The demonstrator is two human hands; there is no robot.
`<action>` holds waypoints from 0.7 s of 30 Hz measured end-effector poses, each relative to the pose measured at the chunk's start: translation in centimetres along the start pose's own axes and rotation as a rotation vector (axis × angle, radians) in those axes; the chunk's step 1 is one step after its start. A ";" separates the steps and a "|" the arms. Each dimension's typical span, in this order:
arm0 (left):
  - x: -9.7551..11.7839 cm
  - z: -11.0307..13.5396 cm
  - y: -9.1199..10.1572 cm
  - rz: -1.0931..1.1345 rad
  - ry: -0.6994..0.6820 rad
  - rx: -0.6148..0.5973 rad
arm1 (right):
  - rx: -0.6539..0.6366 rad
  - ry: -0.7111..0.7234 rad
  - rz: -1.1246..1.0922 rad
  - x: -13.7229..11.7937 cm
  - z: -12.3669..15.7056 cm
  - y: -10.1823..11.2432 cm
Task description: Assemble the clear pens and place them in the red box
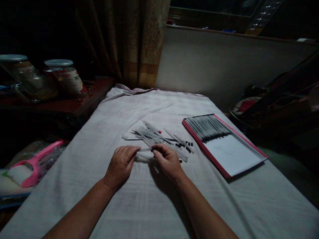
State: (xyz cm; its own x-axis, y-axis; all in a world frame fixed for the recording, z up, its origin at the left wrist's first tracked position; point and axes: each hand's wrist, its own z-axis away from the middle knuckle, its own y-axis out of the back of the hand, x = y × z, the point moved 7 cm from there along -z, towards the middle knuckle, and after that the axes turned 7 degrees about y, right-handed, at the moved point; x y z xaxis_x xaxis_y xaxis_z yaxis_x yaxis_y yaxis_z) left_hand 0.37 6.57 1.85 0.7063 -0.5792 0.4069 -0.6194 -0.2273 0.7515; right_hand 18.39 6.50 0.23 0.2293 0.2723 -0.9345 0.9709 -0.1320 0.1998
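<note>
Between my two hands, above the cloth, a thin translucent pen lies nearly level. My left hand pinches its left end, fingers closed. At its right end my right hand grips with thumb and fingertips, where a small dark part shows. Just beyond my hands is a loose pile of clear pen barrels, dark refills and one barrel with a red end. Several small black caps lie to the right of the pile. Farther right, a shallow red-edged box holds a row of black-tipped pens.
A pale checked cloth covers the table. To the left, a dark red side table bears a lidded jar and a glass jug. A pink handled item is lower left. Behind are a curtain and a wall.
</note>
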 end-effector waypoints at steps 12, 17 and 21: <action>0.1 0.0 -0.1 0.014 -0.016 -0.019 | 0.030 0.112 0.124 -1.1 0.3 0.3; 0.3 0.0 0.0 0.009 -0.027 -0.017 | -0.008 0.139 0.157 -1.0 0.5 0.2; 0.5 0.0 0.0 0.016 -0.058 -0.024 | -0.045 0.221 0.234 -1.5 0.6 0.1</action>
State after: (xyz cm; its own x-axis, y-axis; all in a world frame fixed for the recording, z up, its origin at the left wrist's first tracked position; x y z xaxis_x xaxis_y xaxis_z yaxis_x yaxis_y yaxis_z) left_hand 0.72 6.26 2.01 0.6748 -0.6275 0.3885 -0.6215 -0.1993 0.7576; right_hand 18.15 5.55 1.47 0.4516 0.4409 -0.7757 0.8909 -0.1751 0.4192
